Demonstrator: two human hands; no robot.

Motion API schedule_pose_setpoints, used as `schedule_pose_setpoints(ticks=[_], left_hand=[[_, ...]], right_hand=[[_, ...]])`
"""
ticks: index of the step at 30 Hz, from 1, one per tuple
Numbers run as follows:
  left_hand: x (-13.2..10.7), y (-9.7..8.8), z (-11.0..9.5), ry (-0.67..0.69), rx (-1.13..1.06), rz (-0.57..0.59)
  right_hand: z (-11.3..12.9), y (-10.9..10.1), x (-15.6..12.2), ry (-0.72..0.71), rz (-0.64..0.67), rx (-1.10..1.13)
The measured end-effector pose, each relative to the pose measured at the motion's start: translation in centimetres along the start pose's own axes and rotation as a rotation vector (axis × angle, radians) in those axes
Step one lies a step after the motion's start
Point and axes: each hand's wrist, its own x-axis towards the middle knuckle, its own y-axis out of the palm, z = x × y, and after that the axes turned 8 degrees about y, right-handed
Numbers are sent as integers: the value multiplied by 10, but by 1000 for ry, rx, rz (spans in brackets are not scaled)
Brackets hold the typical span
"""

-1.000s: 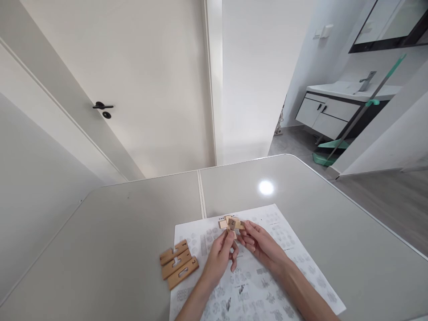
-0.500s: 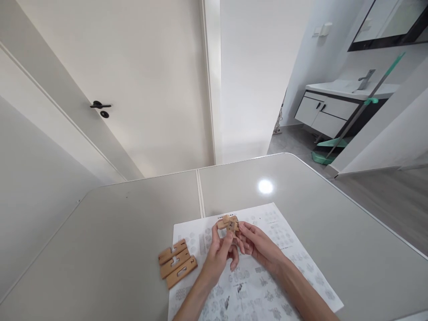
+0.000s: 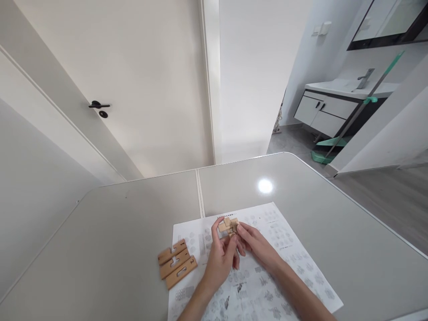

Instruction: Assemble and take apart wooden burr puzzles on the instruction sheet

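A small wooden interlocking puzzle (image 3: 228, 224) of pale joined blocks is held up between both hands, above the printed sheet. My left hand (image 3: 221, 252) grips it from the left and below, index finger raised along its far side. From the right, my right hand (image 3: 253, 240) pinches its edge with thumb and fingers; some fingertips are hidden behind the puzzle. To the left lie three flat wooden puzzle pieces (image 3: 178, 264) side by side, with cut-out slots and dark numbers. They partly overlap the edge of the printed sheet (image 3: 281, 267).
The grey table (image 3: 110, 240) has a seam down its middle and a bright light reflection. Beyond it stand a white door (image 3: 150, 89) with a black handle and, at right, a washbasin cabinet (image 3: 324, 111) with a green broom and dustpan (image 3: 323, 157).
The puzzle has been turned in the hands, so the face with the number 2 no longer shows. My left index finger has lifted, and my right fingers have shifted slightly.
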Motion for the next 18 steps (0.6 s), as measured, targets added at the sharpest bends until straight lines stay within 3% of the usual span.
schedule_pose_setpoints(ticks=[6, 18], left_hand=[[-1, -5, -2, 7, 83, 111], [-2, -10, 2, 12, 102, 145]], right_hand=[[0, -3, 0, 14, 13, -53], [7, -9, -4, -7, 94, -163]])
